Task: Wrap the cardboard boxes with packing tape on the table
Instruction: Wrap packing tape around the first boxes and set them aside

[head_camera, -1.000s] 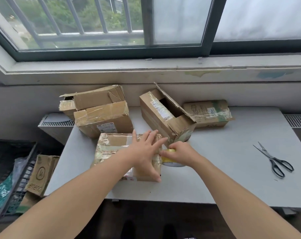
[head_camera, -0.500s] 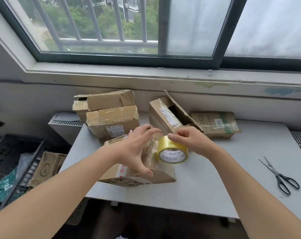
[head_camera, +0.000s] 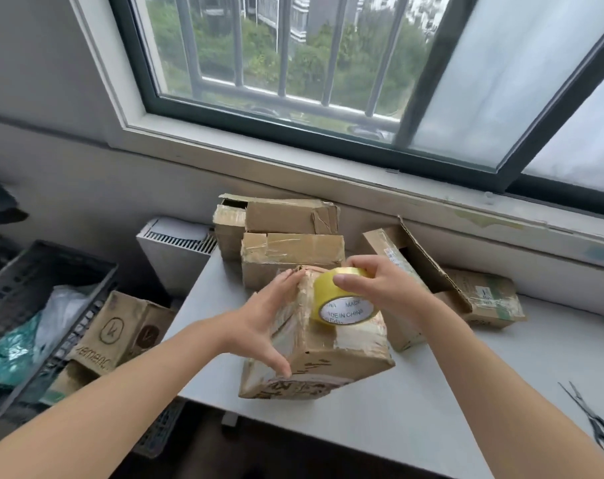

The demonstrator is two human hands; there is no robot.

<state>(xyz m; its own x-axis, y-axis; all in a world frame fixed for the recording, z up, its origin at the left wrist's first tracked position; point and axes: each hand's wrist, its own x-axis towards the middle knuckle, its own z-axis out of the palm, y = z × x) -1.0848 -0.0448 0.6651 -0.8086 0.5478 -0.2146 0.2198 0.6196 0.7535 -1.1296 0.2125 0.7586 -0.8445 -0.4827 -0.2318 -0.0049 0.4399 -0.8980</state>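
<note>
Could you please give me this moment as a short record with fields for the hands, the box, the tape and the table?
left hand: presses the left face of the brown cardboard box
right hand: grips the yellowish roll of packing tape against the box's top
box: tilted on the grey table, partly taped
metal scissors: at the table's right edge, untouched

A pale grey table stands under the window. At its far left corner are two taped cardboard boxes, the rear box just behind the front box. Right of them are an open-flapped box and a flat taped box. A tilted box is at the near edge, and scissors lie far right
</note>
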